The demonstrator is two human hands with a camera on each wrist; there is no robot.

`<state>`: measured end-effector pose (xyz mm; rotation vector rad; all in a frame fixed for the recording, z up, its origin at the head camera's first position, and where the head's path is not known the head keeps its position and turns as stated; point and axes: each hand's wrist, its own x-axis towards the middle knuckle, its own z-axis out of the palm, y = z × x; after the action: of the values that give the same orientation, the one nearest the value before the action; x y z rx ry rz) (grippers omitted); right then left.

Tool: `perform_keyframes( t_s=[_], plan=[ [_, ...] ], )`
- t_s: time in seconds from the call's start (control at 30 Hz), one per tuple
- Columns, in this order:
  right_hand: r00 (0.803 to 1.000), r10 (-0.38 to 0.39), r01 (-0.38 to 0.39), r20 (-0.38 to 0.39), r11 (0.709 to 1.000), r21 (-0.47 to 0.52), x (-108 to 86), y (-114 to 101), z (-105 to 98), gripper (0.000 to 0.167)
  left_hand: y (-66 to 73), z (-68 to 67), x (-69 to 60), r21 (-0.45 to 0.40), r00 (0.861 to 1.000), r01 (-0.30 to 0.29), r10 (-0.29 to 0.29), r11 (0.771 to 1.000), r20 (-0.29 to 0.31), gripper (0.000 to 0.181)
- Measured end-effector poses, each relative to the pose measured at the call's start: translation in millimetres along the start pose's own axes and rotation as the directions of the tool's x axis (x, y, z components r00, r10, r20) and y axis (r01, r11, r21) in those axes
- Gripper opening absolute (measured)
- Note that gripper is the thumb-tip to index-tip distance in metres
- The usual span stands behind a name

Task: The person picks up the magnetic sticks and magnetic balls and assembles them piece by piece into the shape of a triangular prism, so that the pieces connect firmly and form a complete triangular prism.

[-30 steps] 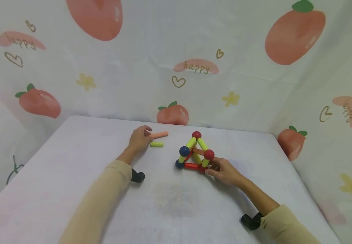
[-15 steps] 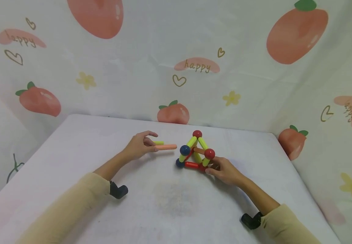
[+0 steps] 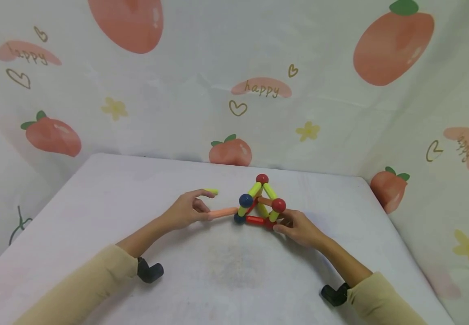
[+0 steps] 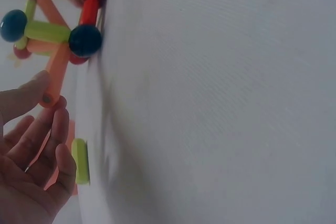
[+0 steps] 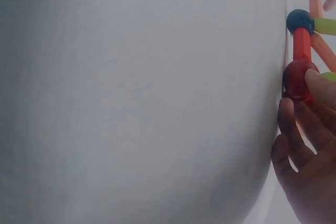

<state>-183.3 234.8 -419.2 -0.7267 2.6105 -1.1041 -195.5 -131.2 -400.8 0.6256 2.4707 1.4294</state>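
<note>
My left hand (image 3: 185,210) pinches an orange building stick (image 3: 223,212) between thumb and fingertips. The stick's far end meets the lower blue ball (image 3: 239,219) of a frame built from balls and sticks; in the left wrist view I cannot tell whether they touch. My right hand (image 3: 299,228) holds the frame's lower red ball (image 5: 297,78) with thumb and fingers. Yellow-green sticks (image 3: 270,191) rise to a red ball (image 3: 262,179) on top. A red stick (image 3: 254,220) joins the lower blue and red balls. The upper blue ball (image 3: 246,200) sits above the lower one.
A loose yellow-green stick (image 3: 211,191) lies on the white table (image 3: 234,280) behind my left hand, partly hidden by its fingers. A fruit-print cloth (image 3: 193,113) hangs behind the table. Black wrist devices (image 3: 150,271) jut out by both cuffs.
My left hand has lifted the orange stick from beside the loose yellow-green one and brought it right and nearer, up to the lower blue ball. The right hand and the frame have stayed in place.
</note>
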Motion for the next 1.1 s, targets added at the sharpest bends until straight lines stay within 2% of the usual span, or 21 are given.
perform_keyframes(
  t_s=[0.17, 0.27, 0.43, 0.77, 0.97, 1.1],
  plan=[
    [1.0, 0.007, -0.007, 0.001, 1.0, -0.002, 0.1, -1, 0, 0.037, -2.5, -3.7, -5.8, 0.015, 1.0, 0.001, -0.002, 1.0, 0.009, 0.06],
    [1.0, 0.01, -0.01, 0.001, 1.0, -0.003, 0.0, 0, 0, 0.038, -1.2, -0.4, -6.1, -0.011, 1.0, -0.007, 0.008, 1.0, 0.03, 0.061],
    [1.0, 0.019, -0.019, 0.0, 1.0, 0.003, 0.0, 1, 1, 0.038, 8.4, 16.9, -1.9, -0.053, 0.999, -0.022, 0.024, 0.998, 0.039, 0.064],
    [1.0, 0.011, -0.011, -0.004, 1.0, 0.0, -0.7, -1, 2, 0.038, 30.8, 58.1, 12.9, -0.09, 0.999, -0.022, 0.019, 0.996, -0.028, 0.073],
    [1.0, 0.018, -0.018, -0.004, 1.0, 0.002, -0.5, -2, 2, 0.04, 36.2, 70.9, 17.6, -0.063, 0.998, -0.034, 0.03, 0.997, -0.05, 0.075],
    [1.0, 0.019, -0.019, -0.003, 1.0, 0.0, -0.8, -2, 2, 0.04, 39.3, 74.2, 18.0, -0.088, 0.996, -0.063, 0.057, 0.994, -0.075, 0.073]
  ],
)
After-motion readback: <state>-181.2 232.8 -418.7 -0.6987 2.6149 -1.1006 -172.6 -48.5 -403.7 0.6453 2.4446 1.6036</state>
